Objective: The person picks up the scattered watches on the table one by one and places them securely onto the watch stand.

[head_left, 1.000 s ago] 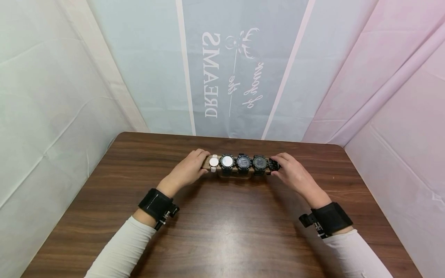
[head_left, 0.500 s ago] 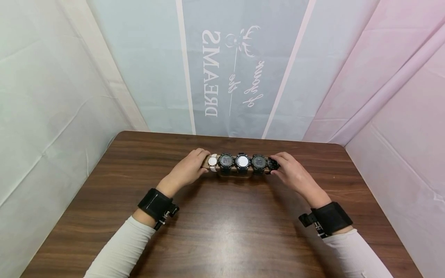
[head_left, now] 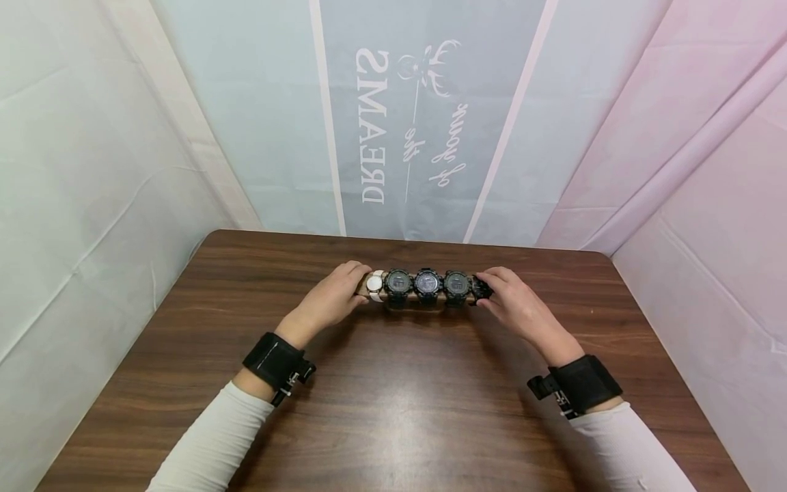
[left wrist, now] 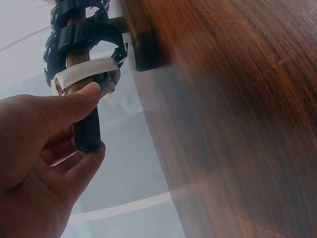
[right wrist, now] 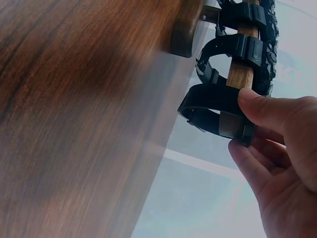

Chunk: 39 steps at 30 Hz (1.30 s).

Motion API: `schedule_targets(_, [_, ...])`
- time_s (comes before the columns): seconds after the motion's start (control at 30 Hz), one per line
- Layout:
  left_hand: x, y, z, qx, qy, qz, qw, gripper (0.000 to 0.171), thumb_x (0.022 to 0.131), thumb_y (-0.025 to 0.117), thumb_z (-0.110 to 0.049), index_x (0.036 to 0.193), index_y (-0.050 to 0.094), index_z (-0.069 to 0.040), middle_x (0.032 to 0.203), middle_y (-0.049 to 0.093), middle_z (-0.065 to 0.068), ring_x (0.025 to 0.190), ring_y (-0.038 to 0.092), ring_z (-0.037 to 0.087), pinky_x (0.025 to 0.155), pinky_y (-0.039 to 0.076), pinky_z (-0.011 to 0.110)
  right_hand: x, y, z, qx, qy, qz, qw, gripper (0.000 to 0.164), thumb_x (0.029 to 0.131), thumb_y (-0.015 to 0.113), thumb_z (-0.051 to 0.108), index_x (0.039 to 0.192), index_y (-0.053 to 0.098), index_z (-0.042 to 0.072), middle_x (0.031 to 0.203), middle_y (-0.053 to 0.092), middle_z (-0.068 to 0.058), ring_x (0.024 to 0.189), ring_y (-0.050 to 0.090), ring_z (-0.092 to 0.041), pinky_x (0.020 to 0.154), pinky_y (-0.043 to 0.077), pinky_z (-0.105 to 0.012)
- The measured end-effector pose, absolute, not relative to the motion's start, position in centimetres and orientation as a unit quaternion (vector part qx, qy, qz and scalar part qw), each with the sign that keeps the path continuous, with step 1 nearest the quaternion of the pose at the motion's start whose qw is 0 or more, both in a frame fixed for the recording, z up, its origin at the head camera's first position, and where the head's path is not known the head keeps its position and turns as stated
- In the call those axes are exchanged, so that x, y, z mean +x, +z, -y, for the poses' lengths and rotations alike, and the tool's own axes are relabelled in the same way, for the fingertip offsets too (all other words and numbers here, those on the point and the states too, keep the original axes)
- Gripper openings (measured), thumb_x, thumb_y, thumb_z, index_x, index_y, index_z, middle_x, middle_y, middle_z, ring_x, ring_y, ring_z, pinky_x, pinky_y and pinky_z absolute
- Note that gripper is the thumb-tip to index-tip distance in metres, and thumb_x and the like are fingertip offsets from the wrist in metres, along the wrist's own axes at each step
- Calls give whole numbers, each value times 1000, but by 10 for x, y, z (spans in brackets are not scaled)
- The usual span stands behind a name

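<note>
A wooden watch stand stands near the far edge of the table, its bar lying crosswise. My left hand grips the bar's left end, thumb on one side and fingers on the other. Beside that thumb is a white-strapped watch. Several chunky black watches fill the middle. On the right, my right hand holds the other end, its thumb and fingers against the last black watch, whose face is mostly hidden. The stand's dark wooden base shows partly in both wrist views.
The brown wood-grain table has rounded far corners. Behind it hangs a pale blue cloth with mirrored lettering. White cloth walls rise on the left and right. A black camera band wraps each wrist.
Glare passes from one black watch face to the one right of it, then fades. The row of watches shifts very slightly left. Both hands keep their hold and barely move.
</note>
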<state>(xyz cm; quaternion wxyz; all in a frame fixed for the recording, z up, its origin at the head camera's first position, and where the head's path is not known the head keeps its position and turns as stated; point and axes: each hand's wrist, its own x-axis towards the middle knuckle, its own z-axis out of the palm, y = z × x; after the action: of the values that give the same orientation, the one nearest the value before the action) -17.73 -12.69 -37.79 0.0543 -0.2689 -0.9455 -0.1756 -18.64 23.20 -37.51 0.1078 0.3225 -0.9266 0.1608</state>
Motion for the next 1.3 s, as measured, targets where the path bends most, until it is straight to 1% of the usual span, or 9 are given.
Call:
schedule_targets(0.4, [-179,-379,127,-273,-167,946,60,52,82,69,-19,126,48,0,120,52,10,112,47,22,96,42,35,-187,-377,-232,330,156,923,119,51,81,70,17,125,53,-1,120,52,-18,108,50,-31,81,50,-46])
schedule_targets(0.6, [-180,-379,128,-265,-181,945,57,54,81,70,-18,126,48,1,122,51,12,113,47,22,97,42,35,-189,-378,-232,341,157,918,131,51,81,70,17,125,54,-1,121,52,-18,109,49,-31,82,50,-46])
schedule_targets(0.8, [-181,-379,128,-259,-184,947,56,60,82,69,-18,132,42,2,126,50,15,117,46,23,99,41,36,-190,-380,-231,349,157,912,148,51,80,71,18,125,54,0,122,53,-16,111,49,-29,82,50,-44])
schedule_targets(0.97, [-181,-379,128,-260,-181,947,55,65,84,68,-17,137,35,2,129,48,16,120,44,25,100,40,36,-191,-380,-229,348,155,912,151,51,80,71,18,125,54,1,122,53,-16,112,48,-28,83,49,-44])
schedule_targets(1.3, [-177,-382,129,-266,-185,944,56,65,84,67,-17,137,35,3,127,49,16,118,46,25,98,42,36,-190,-386,-230,347,182,909,145,58,78,73,13,129,49,-2,121,50,-19,113,45,-32,86,47,-48])
